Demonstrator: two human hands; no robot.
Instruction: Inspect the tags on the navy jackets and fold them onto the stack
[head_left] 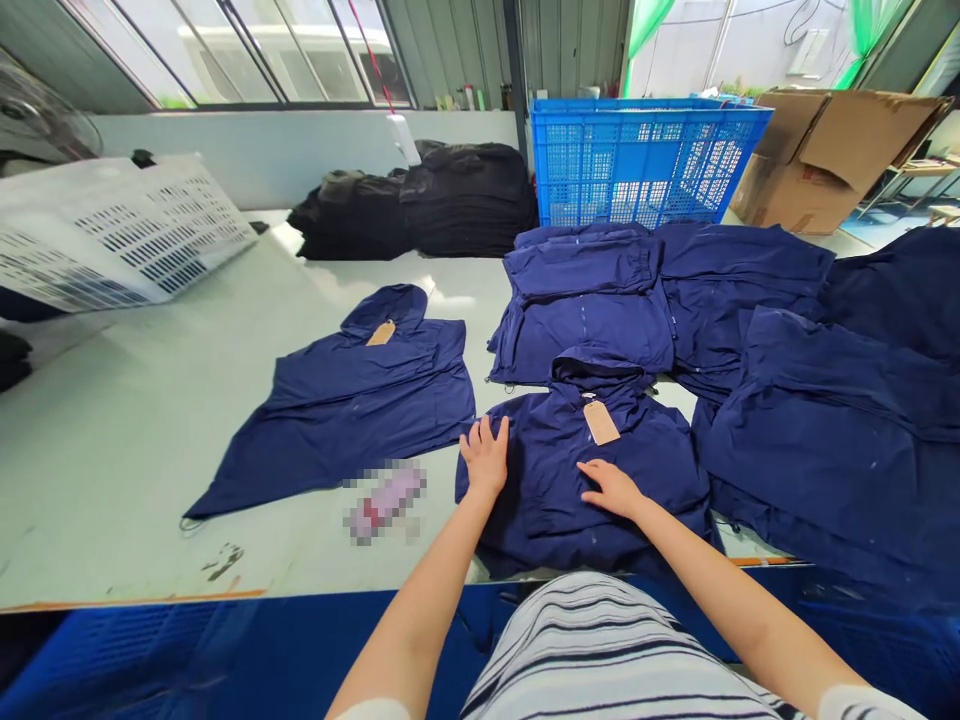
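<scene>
A navy hooded jacket [555, 490] lies on the table right in front of me, its hood pointing away and a tan paper tag [602, 423] near the collar. My left hand [485, 457] rests on the jacket's left side with fingers spread. On the middle of the same jacket lies my right hand [609, 490], its fingers stretched out and holding nothing. To the left, a second navy hooded jacket [360, 400] is laid out flat, with its own tan tag [381, 333] by the hood.
Stacks of navy garments [592, 310] and another navy pile [832, 440] lie behind and to the right. Black folded clothes [465, 205] sit at the back beside a blue crate [645, 165]. A white basket [142, 225], a cardboard box [817, 165] and a blurred-out lilac item [386, 503] are also around.
</scene>
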